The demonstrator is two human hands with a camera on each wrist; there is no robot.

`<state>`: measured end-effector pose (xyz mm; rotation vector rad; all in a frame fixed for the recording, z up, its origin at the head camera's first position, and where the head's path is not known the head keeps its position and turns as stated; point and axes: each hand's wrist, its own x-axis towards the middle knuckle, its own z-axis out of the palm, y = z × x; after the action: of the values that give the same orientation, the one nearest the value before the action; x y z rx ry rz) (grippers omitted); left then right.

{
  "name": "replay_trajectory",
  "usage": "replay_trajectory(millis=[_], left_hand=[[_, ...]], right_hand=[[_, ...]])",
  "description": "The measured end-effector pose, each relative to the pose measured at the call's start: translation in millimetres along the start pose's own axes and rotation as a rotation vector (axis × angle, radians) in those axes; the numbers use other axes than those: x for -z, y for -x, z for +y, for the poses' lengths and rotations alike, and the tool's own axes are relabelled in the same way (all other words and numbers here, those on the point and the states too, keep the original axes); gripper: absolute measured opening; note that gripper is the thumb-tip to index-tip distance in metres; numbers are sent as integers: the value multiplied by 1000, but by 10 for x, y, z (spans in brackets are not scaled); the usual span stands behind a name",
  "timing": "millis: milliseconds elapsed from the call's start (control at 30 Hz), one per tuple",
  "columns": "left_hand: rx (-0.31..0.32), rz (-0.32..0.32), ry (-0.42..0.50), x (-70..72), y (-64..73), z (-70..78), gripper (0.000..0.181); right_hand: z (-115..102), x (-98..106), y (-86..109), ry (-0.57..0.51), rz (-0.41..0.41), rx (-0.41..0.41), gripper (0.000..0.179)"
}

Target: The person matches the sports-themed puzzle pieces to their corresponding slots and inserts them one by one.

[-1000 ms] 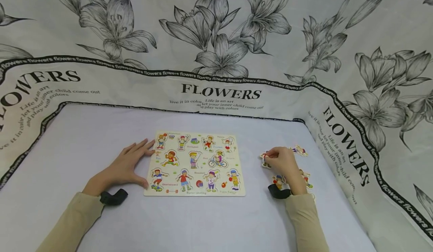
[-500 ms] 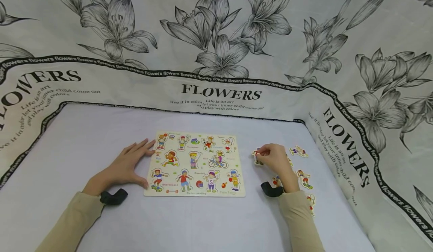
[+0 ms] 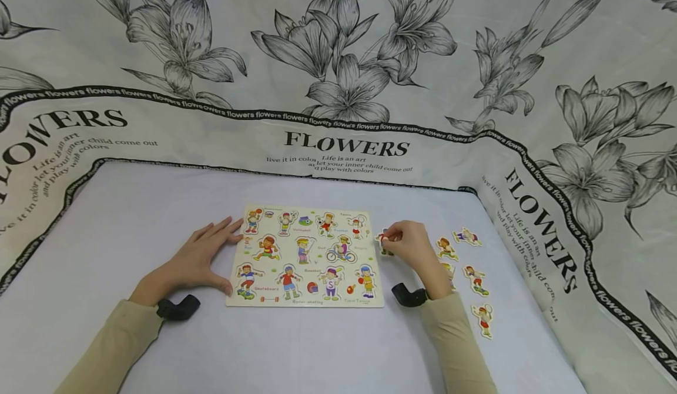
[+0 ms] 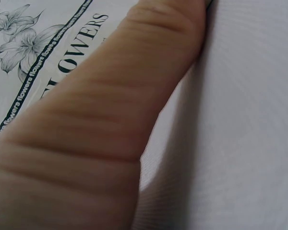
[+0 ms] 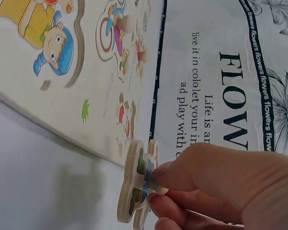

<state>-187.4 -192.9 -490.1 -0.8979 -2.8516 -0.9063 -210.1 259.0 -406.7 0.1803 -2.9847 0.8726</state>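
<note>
A cream puzzle board [image 3: 317, 264] with several rows of coloured sports figures lies flat on the white cloth. My left hand [image 3: 201, 259] is spread at its left side, thumb and fingertips at the edge. One of its fingers [image 4: 101, 115] fills much of the left wrist view. Just past the board's right edge, my right hand [image 3: 415, 250] pinches a wooden puzzle piece [image 5: 132, 184] between thumb and fingers. The piece stands on edge in the right wrist view, showing green shoes and blue clothing; fingers cover its middle.
Right of the right hand lie loose puzzle pieces: a runner [image 3: 446, 249], a purple-clad figure [image 3: 468, 236], a skateboarder [image 3: 477, 280] and a tennis player [image 3: 483, 320]. Another is partly behind the wrist. A flower-printed cloth [image 3: 344, 88] rises behind the table.
My right hand has moved left with the puzzle piece, from among the loose pieces to near the board's right edge, uncovering several pieces. The left hand and the board have stayed put.
</note>
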Motion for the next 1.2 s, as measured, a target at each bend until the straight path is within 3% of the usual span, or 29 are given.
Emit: replay_trajectory(millis=[500, 733, 1200], left_hand=[[-6, 11, 6, -6, -5, 5, 126], [4, -2, 2, -11, 4, 0, 124], [-17, 6, 0, -6, 15, 5, 122]], right_hand=[[-360, -157, 42, -13, -36, 61, 7], [-528, -207, 70, 11, -39, 144, 4], [-817, -356, 110, 9, -64, 237, 3]])
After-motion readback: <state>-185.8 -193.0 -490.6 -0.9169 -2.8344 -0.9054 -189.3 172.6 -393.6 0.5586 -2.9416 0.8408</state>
